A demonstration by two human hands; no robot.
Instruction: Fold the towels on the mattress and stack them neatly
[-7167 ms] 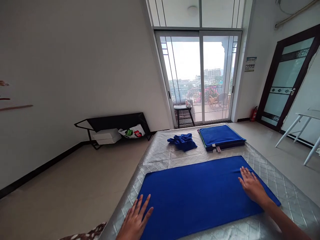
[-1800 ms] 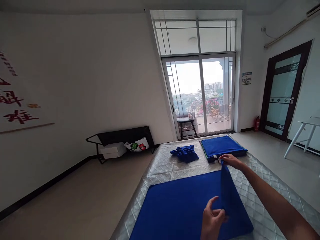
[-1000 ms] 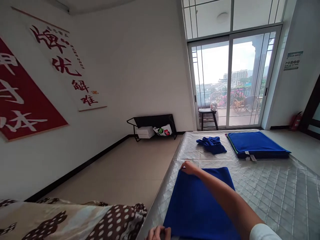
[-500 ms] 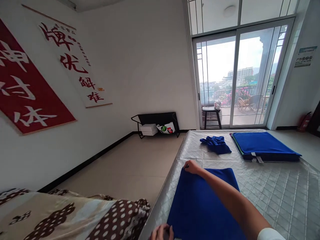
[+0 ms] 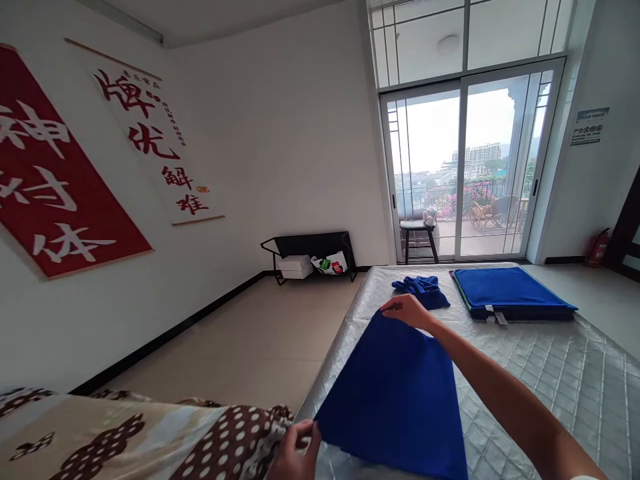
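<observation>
A flat blue cloth (image 5: 395, 393) lies partly on the silver quilted mattress (image 5: 530, 380), its left edge lifted and pulled taut between my hands. My right hand (image 5: 407, 311) reaches across and pinches the far left corner. At the bottom, my left hand (image 5: 296, 450) grips the near left corner between thumb and fingers. Just beyond my right hand sits a crumpled blue cloth (image 5: 424, 291). Further right is a neat stack of folded blue cloths (image 5: 515, 290), with white tags hanging from its near side.
A patterned brown and cream blanket (image 5: 165, 433) is at the lower left. Against the wall stands a low black rack (image 5: 313, 247) holding a white box (image 5: 296, 267) and a printed bag (image 5: 330, 263). Behind the mattress are a stool (image 5: 419, 230) and glass sliding doors (image 5: 460, 167).
Both hands have raised the cloth's left edge off the mattress. My left hand has come further into view, and my right hand is slightly higher. The camera view has shifted a little.
</observation>
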